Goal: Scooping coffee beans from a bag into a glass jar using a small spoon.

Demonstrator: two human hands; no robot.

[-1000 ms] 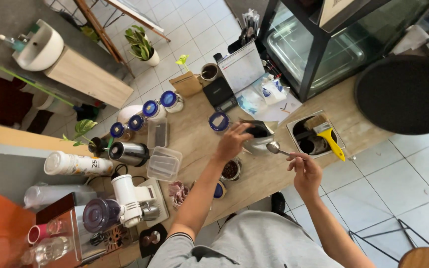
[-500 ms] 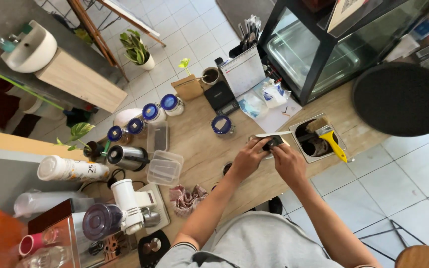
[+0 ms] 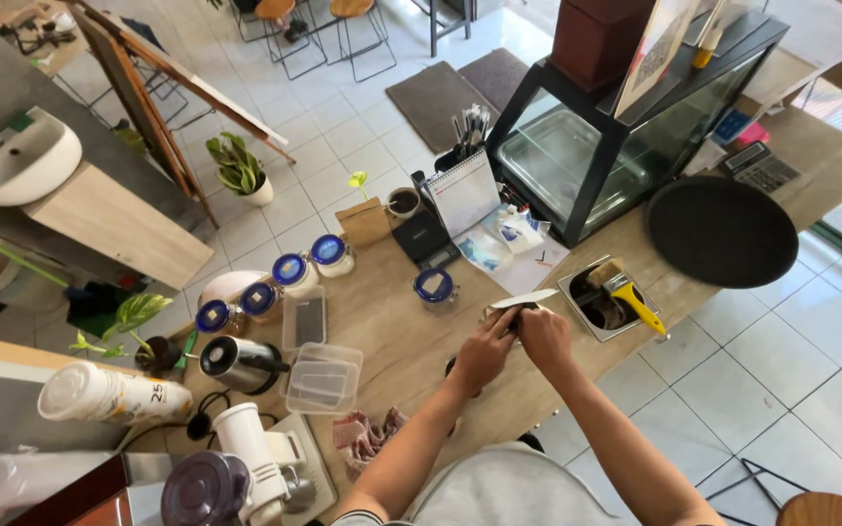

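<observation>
Two hands meet over the middle of the wooden counter, both forearms reaching up from the bottom of the view and bent slightly inward. The left hand and the right hand are side by side, knuckles up, fingers curled around a small silver pouch held just above the counter. Both hands grasp the pouch, whose pale top edge shows above the fingertips. Just beside the right hand sits a square metal tray with a yellow-handled brush lying in it. A blue-lidded jar stands near the left hand, and a clear plastic box lies farther to the left.
</observation>
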